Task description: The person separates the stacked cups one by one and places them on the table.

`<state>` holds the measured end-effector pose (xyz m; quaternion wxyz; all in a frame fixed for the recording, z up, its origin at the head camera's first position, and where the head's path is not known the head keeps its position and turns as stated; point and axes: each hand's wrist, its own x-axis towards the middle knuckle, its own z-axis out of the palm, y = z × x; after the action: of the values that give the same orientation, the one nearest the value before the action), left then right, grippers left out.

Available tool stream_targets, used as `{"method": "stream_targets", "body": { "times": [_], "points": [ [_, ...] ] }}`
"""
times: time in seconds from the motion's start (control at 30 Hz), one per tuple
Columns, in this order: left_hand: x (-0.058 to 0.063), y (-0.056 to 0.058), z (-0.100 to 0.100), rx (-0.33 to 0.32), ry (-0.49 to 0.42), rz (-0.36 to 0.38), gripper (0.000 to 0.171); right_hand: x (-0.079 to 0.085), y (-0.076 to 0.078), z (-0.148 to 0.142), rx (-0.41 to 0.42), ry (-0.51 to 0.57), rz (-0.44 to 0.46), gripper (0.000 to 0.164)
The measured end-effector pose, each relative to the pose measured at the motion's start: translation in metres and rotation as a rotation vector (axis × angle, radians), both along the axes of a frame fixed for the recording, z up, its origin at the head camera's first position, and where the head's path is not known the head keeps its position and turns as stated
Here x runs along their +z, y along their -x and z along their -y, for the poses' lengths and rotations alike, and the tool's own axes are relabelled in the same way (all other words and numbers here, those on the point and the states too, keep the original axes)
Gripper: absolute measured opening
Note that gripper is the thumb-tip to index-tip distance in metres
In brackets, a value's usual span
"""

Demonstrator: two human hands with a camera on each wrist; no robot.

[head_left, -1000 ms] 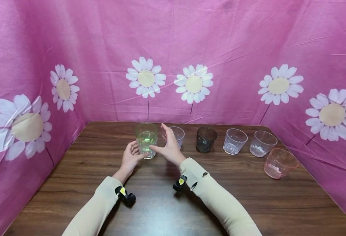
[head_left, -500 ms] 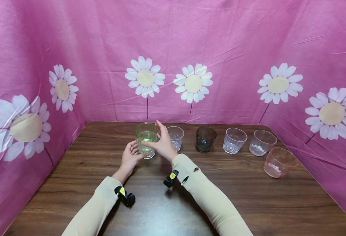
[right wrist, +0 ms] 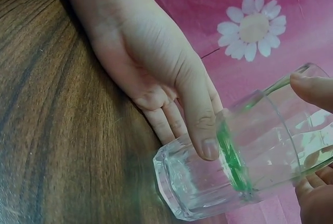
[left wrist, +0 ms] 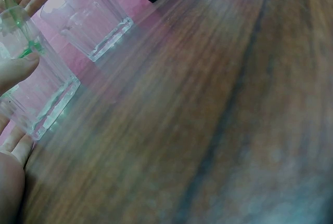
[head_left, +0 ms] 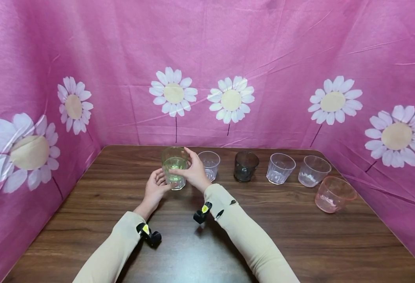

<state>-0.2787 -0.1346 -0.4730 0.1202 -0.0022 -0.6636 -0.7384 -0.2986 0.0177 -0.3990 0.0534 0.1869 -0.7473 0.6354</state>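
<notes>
A green-tinted glass sits nested inside a clear faceted glass, and the pair stands upright on the table at the far left. My left hand holds the lower clear glass, its thumb across the near side and its fingers round the left. Higher up, my right hand grips the green glass from the right, thumb in front and fingers near the rim. In the right wrist view the green base shows through the clear wall. The fingers behind the glasses are partly hidden.
Along the back of the brown wooden table stand a clear glass, a dark glass, two more clear glasses, and a pink glass at the right. A pink flowered cloth hangs behind.
My right hand has moved left from beside the green glass and closed round its upper part. The left hand stays on the clear glass. The nested glasses have hardly moved.
</notes>
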Motion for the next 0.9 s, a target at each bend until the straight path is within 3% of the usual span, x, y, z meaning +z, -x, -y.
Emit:
{"method": "stream_targets", "body": {
  "times": [0.27,0.43,0.53,0.77,0.9],
  "points": [
    [-0.001,-0.001,0.000,0.002,0.015,0.005,0.069,0.001,-0.001,0.001,-0.025,-0.020,0.003,0.090],
    [-0.004,-0.004,0.001,-0.016,-0.034,-0.122,0.067,0.003,-0.001,0.001,-0.043,-0.007,-0.003,0.088],
    [-0.004,-0.007,0.001,-0.023,-0.044,-0.159,0.067,0.005,-0.001,0.001,-0.061,0.002,-0.014,0.087],
    [0.001,-0.003,0.000,0.008,0.038,0.000,0.071,0.009,-0.001,0.000,-0.079,-0.001,-0.019,0.086],
    [0.004,-0.003,0.000,0.006,0.039,0.021,0.073,0.013,0.000,0.000,-0.070,0.036,-0.036,0.084]
  ]
}}
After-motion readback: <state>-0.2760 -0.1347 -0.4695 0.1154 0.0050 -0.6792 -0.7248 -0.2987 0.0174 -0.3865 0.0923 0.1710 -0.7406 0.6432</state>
